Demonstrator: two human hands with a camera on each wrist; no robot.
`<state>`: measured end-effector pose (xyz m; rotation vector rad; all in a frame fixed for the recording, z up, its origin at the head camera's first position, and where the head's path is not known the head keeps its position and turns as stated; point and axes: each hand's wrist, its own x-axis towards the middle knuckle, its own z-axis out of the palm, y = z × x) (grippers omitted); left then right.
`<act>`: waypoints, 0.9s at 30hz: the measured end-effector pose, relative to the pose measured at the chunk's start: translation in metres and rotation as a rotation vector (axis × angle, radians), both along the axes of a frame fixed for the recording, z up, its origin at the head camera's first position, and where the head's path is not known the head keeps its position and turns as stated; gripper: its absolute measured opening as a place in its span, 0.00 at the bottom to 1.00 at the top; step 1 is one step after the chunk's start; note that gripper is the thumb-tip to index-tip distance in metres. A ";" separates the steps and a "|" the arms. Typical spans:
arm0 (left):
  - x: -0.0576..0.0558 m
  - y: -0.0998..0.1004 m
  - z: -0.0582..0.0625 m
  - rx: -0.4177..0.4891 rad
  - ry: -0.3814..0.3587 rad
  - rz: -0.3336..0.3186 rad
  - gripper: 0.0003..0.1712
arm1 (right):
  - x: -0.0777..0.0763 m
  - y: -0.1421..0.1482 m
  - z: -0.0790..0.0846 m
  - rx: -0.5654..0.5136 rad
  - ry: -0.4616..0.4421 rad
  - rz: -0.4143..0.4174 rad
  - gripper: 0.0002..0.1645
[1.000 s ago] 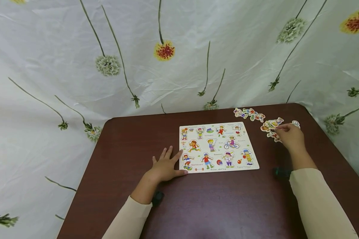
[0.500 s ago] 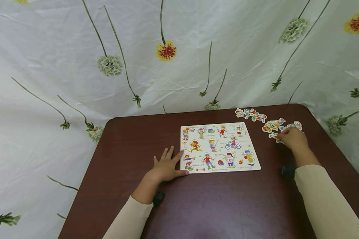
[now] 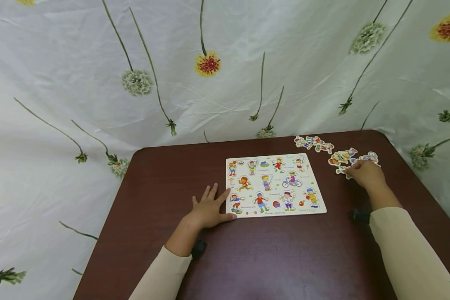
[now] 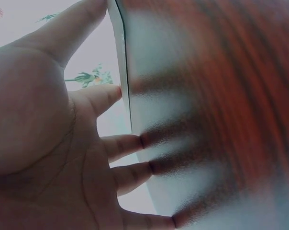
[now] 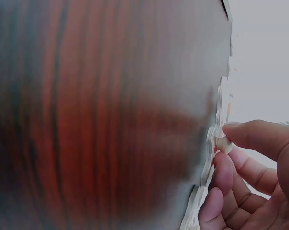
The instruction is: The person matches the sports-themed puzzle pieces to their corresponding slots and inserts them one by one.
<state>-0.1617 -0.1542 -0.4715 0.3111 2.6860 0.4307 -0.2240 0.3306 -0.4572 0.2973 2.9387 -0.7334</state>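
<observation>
A white puzzle board [image 3: 275,187] printed with children playing sports lies on the table. My left hand [image 3: 207,210] is spread flat at its left edge, with the thumb on the lower left corner and a finger touching the side. In the left wrist view the fingertips of the left hand [image 4: 82,148] press on the tabletop. At the right, my right hand [image 3: 368,175] bends over a puzzle piece [image 3: 341,170] in a loose group. The right wrist view shows the thumb and fingers of the right hand [image 5: 250,167] pinching a small pale knob [image 5: 224,144] on a piece.
More cut-out figure pieces lie near the far right edge, including a cluster [image 3: 315,143], a yellow-and-green piece [image 3: 343,155] and one with a wheel [image 3: 369,156]. The dark wooden table [image 3: 165,175] meets a floral cloth [image 3: 225,104] behind.
My right hand has shifted a little right and nearer, from the upper pieces to the lower one, uncovering the piece with the wheel. My left hand stays on the board's edge.
</observation>
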 end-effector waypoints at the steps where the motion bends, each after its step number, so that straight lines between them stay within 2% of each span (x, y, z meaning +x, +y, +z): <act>1: 0.000 0.000 0.000 0.002 -0.001 0.001 0.52 | 0.000 -0.001 0.000 -0.003 0.011 0.002 0.20; 10: 0.000 0.000 0.000 0.006 0.000 0.002 0.52 | 0.002 -0.020 0.005 -0.066 0.139 0.021 0.15; 19: 0.000 0.001 0.000 0.005 0.001 0.000 0.52 | -0.003 -0.047 0.007 -0.129 0.159 0.025 0.16; 27: 0.001 0.000 0.001 0.018 0.004 0.002 0.52 | -0.010 -0.076 0.007 -0.141 0.186 0.049 0.12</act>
